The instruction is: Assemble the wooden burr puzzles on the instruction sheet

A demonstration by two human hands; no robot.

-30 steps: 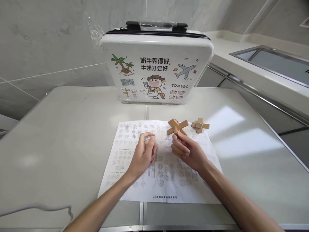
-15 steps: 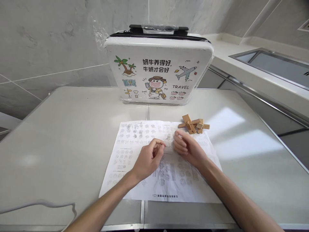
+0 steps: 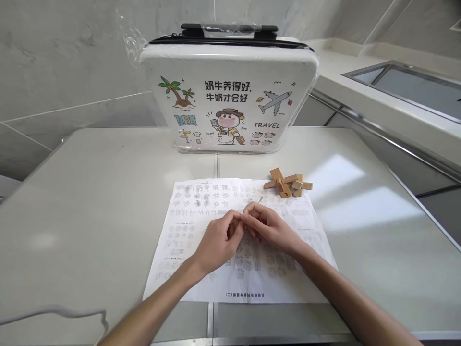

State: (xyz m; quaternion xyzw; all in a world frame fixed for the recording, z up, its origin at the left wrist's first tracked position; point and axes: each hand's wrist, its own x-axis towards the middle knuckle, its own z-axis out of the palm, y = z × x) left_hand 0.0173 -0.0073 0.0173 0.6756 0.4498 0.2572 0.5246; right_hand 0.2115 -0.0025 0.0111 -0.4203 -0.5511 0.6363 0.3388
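My left hand [image 3: 218,240] and my right hand [image 3: 268,226] meet fingertip to fingertip over the middle of a printed instruction sheet [image 3: 201,211]. Both hands have their fingers curled and pinched together, and I see nothing held in either. Two wooden burr puzzles lie side by side at the sheet's far right corner: the larger puzzle [image 3: 279,182] touches the smaller one [image 3: 300,185]. They lie a short way beyond my right hand.
A white suitcase [image 3: 230,91] with cartoon prints and the word TRAVEL stands upright at the back of the grey table [image 3: 90,202]. A counter with a sunken sink [image 3: 406,89] runs along the right. A pale cable [image 3: 54,312] lies at the near left edge.
My right hand set the larger wooden puzzle down next to the smaller one and drew back. Both hands then came together over the sheet's middle.
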